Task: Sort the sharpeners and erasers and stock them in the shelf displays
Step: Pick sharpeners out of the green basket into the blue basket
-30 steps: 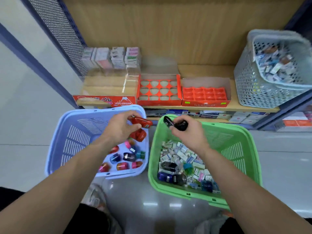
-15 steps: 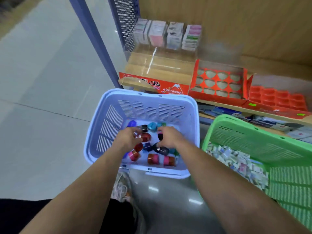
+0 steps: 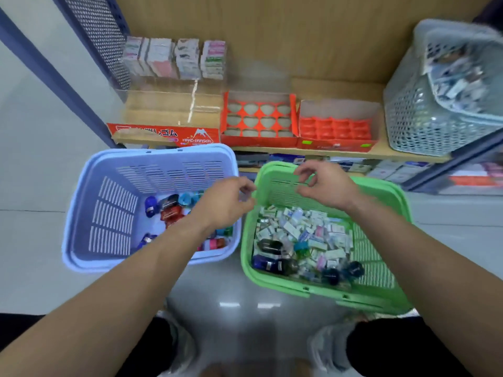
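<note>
A blue basket point(image 3: 109, 213) on the floor holds several coloured sharpeners point(image 3: 170, 206). To its right, a green basket point(image 3: 381, 240) holds a heap of small boxed erasers point(image 3: 304, 229) with a few dark sharpeners point(image 3: 272, 263) mixed in. My left hand point(image 3: 226, 202) hovers over the blue basket's right rim, fingers loosely curled, holding nothing. My right hand point(image 3: 324, 186) hangs above the back of the green basket, fingers loose and empty. On the shelf stand a Hard Eraser display box point(image 3: 166, 131), an orange tray with round wells point(image 3: 258, 118) and an orange tray with square cells point(image 3: 336, 129).
A grey basket point(image 3: 424, 115) of small packs stands on the shelf's right end. Stacked packets point(image 3: 174, 61) line the back left of the shelf. A lower shelf point(image 3: 353, 165) holds flat boxes. A perforated metal side panel point(image 3: 103, 34) bounds the shelf at the left.
Both hands were down in the blue basket among the sharpeners; now they are lifted out empty, the right one over the green basket. The view has swung back to the right.
</note>
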The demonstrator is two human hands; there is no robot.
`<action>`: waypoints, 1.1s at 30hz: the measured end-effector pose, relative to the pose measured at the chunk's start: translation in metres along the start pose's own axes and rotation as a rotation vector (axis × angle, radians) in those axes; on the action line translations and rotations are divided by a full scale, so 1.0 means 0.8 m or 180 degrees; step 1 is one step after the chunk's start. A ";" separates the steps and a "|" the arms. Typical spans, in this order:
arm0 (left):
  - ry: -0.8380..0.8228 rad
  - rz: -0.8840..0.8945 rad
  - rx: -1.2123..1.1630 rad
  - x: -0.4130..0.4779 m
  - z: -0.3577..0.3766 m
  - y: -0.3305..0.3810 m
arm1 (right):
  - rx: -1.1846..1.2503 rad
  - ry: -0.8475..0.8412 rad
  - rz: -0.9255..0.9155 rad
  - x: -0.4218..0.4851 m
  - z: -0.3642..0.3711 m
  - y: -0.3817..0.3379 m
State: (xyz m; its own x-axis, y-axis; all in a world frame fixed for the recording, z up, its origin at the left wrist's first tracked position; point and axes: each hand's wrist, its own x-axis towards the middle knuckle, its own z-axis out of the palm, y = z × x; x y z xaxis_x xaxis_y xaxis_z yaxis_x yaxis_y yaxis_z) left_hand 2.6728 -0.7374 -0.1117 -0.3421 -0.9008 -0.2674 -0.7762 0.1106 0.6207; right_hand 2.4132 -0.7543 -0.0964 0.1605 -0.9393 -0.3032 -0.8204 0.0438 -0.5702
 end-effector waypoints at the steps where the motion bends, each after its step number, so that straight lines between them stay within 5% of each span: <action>1: -0.0093 0.0117 0.0162 0.005 0.016 0.011 | -0.0088 -0.0142 0.0121 -0.008 0.005 0.027; 9: 0.0016 0.0980 0.1899 0.028 0.091 -0.010 | -0.0419 -0.1492 0.0031 -0.002 0.171 0.118; 18: 0.0430 0.1163 0.1495 0.036 0.109 -0.023 | -0.0871 -0.1760 -0.0591 0.006 0.255 0.130; 33: 0.0457 0.1168 0.1326 0.037 0.109 -0.024 | -0.0386 -0.1931 -0.0350 0.001 0.254 0.121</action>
State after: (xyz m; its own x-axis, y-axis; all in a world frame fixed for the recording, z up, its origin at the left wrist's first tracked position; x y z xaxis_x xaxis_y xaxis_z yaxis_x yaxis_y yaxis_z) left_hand 2.6314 -0.7297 -0.1959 -0.5758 -0.8170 0.0318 -0.7733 0.5568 0.3032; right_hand 2.4458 -0.6819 -0.3070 0.5013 -0.5742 -0.6473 -0.8320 -0.1145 -0.5428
